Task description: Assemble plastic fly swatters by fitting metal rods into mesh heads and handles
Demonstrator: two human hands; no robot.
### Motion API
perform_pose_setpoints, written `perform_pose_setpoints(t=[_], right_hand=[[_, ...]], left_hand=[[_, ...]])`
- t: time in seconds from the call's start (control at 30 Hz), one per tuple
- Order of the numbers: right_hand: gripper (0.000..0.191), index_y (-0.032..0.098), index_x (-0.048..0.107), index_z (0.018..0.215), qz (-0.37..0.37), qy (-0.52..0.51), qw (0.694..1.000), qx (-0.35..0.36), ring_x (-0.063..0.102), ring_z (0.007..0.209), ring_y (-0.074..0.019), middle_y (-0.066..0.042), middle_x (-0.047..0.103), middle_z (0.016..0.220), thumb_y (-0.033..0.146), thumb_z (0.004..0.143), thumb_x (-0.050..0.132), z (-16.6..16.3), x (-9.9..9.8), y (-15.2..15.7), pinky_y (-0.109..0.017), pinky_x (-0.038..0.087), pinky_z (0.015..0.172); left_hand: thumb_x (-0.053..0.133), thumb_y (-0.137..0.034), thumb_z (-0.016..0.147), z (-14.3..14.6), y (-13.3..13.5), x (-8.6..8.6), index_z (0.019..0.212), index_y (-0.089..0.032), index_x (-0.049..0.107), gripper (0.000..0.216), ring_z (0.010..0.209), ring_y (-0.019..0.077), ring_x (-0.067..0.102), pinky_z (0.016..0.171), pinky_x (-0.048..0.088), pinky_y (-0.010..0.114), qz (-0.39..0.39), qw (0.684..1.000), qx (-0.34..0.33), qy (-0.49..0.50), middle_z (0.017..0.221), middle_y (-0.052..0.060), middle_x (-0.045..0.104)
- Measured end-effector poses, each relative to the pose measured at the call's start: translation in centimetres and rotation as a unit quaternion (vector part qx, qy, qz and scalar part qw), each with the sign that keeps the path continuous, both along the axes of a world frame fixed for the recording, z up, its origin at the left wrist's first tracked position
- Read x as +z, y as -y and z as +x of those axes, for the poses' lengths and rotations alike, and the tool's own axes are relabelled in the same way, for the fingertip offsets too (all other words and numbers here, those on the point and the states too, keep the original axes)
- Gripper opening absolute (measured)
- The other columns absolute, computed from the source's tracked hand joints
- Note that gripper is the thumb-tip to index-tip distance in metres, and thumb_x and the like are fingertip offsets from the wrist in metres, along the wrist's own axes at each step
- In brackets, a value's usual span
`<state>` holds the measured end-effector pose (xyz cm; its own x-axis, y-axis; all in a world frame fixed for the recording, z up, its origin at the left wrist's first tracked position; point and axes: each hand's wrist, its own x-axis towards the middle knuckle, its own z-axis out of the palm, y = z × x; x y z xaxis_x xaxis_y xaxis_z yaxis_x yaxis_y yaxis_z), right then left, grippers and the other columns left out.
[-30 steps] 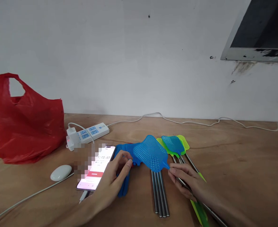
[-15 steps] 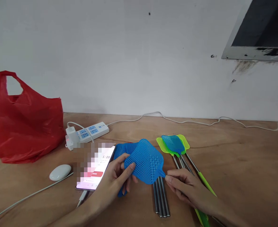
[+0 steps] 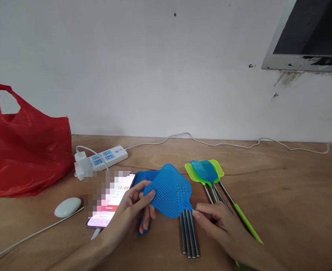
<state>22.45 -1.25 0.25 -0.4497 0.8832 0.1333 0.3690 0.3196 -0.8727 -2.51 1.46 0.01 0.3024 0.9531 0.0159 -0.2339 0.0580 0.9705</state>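
Note:
A blue perforated fly swatter head (image 3: 170, 190) is lifted just above the wooden table. My left hand (image 3: 134, 214) pinches its left edge between thumb and fingers. My right hand (image 3: 215, 224) pinches the neck at its lower right corner, where a thin metal rod seems to meet it. Under the head lie more blue swatter heads (image 3: 146, 176). Several bare metal rods (image 3: 188, 235) lie side by side between my hands.
Finished swatters with green and blue heads (image 3: 204, 171) lie to the right. A lit phone (image 3: 111, 203) lies left of my left hand, with a white mouse (image 3: 68, 206), a power strip (image 3: 100, 158) and a red plastic bag (image 3: 24, 150) beyond. A white cable (image 3: 239, 146) runs along the wall.
The blue swatter head has come down and left toward me. My left hand went from the pile to gripping its edge. My right hand followed at the neck.

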Motion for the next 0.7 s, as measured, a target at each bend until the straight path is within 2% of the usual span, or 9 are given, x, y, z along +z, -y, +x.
perform_pose_setpoints(t=[0.07, 0.17, 0.2, 0.27, 0.33, 0.37, 0.47, 0.6, 0.7], right_hand=[[0.042, 0.022, 0.03, 0.063, 0.049, 0.051, 0.997, -0.007, 0.028, 0.052, -0.0108, 0.006, 0.028, 0.057, 0.037, 0.101, 0.041, -0.3, 0.4, 0.2, -0.03, 0.018, 0.052], [0.04, 0.022, 0.033, 0.064, 0.06, 0.067, 0.996, -0.019, 0.032, 0.053, -0.0108, 0.006, 0.033, 0.058, 0.034, 0.101, 0.042, -0.7, 0.4, 0.3, -0.03, 0.019, 0.053], [0.041, 0.022, 0.033, 0.063, 0.042, 0.05, 0.998, -0.02, 0.031, 0.053, -0.0107, 0.006, 0.033, 0.057, 0.036, 0.1, 0.043, -0.8, 0.2, 0.3, -0.03, 0.019, 0.052], [0.044, 0.022, 0.035, 0.062, -0.046, -0.021, 0.999, -0.011, 0.029, 0.049, -0.0097, 0.007, 0.032, 0.054, 0.044, 0.099, 0.045, -0.6, -0.2, 0.2, -0.028, 0.018, 0.049], [0.047, 0.022, 0.041, 0.063, -0.173, -0.126, 0.977, 0.009, 0.024, 0.041, -0.008, 0.009, 0.031, 0.046, 0.054, 0.096, 0.047, -0.1, -0.6, 0.0, -0.025, 0.015, 0.042], [0.047, 0.023, 0.043, 0.064, -0.221, -0.178, 0.959, 0.016, 0.02, 0.036, -0.007, 0.011, 0.029, 0.041, 0.058, 0.094, 0.049, 0.1, -0.7, -0.1, -0.024, 0.012, 0.039], [0.047, 0.023, 0.046, 0.064, -0.256, -0.282, 0.924, -0.013, 0.013, 0.027, -0.0047, 0.014, 0.024, 0.032, 0.062, 0.088, 0.058, 0.6, -0.9, -0.7, -0.021, 0.01, 0.032], [0.047, 0.021, 0.049, 0.062, -0.233, -0.325, 0.914, -0.071, 0.012, 0.024, -0.003, 0.014, 0.028, 0.029, 0.059, 0.086, 0.063, 0.5, -0.9, -1.3, -0.018, 0.007, 0.028], [0.047, 0.021, 0.051, 0.063, -0.222, -0.322, 0.915, -0.099, 0.014, 0.024, -0.0032, 0.013, 0.029, 0.029, 0.061, 0.083, 0.065, 0.5, -1.0, -1.5, -0.017, 0.008, 0.027]], left_hand=[[0.073, -0.046, 0.085, 0.1, 0.0, 0.2, 0.105, -0.018, 0.054, 0.039, 0.028, 0.0076, 0.045, 0.026, 0.035, 0.013, -0.024, 1.0, 0.014, 0.001, 0.051, -0.003, 0.067], [0.076, -0.045, 0.082, 0.3, 0.2, 0.5, 0.105, -0.017, 0.055, 0.042, 0.028, 0.0081, 0.047, 0.027, 0.036, 0.013, -0.027, 0.999, 0.046, -0.004, 0.05, -0.002, 0.066], [0.077, -0.045, 0.081, 0.3, 0.3, 0.6, 0.104, -0.017, 0.055, 0.042, 0.029, 0.0085, 0.047, 0.026, 0.036, 0.013, -0.024, 0.998, 0.051, -0.002, 0.05, -0.002, 0.066], [0.078, -0.045, 0.08, 0.1, 0.0, 0.9, 0.103, -0.017, 0.056, 0.043, 0.03, 0.0087, 0.047, 0.027, 0.037, 0.013, -0.01, 0.998, 0.064, 0.009, 0.05, -0.002, 0.066], [0.08, -0.043, 0.079, -0.6, -0.7, 1.4, 0.104, -0.018, 0.056, 0.043, 0.033, 0.0079, 0.049, 0.031, 0.04, 0.013, 0.018, 0.994, 0.102, 0.027, 0.053, -0.003, 0.067], [0.081, -0.042, 0.078, -1.0, -1.1, 1.7, 0.104, -0.018, 0.056, 0.043, 0.037, 0.0071, 0.05, 0.034, 0.042, 0.012, 0.037, 0.988, 0.147, 0.039, 0.057, -0.003, 0.068], [0.084, -0.041, 0.074, -2.0, -2.3, 2.3, 0.101, -0.017, 0.059, 0.044, 0.04, 0.0054, 0.049, 0.037, 0.039, 0.011, 0.09, 0.974, 0.208, 0.028, 0.057, -0.006, 0.064], [0.076, -0.051, 0.079, -2.0, -2.6, 1.5, 0.105, -0.016, 0.061, 0.046, 0.037, 0.0085, 0.048, 0.033, 0.038, 0.015, 0.065, 0.983, 0.136, -0.1, 0.054, -0.005, 0.062], [0.07, -0.056, 0.079, -1.7, -2.3, 0.8, 0.112, -0.015, 0.061, 0.053, 0.037, 0.0105, 0.048, 0.033, 0.041, 0.019, 0.067, 0.975, 0.113, -0.181, 0.054, -0.005, 0.061]])
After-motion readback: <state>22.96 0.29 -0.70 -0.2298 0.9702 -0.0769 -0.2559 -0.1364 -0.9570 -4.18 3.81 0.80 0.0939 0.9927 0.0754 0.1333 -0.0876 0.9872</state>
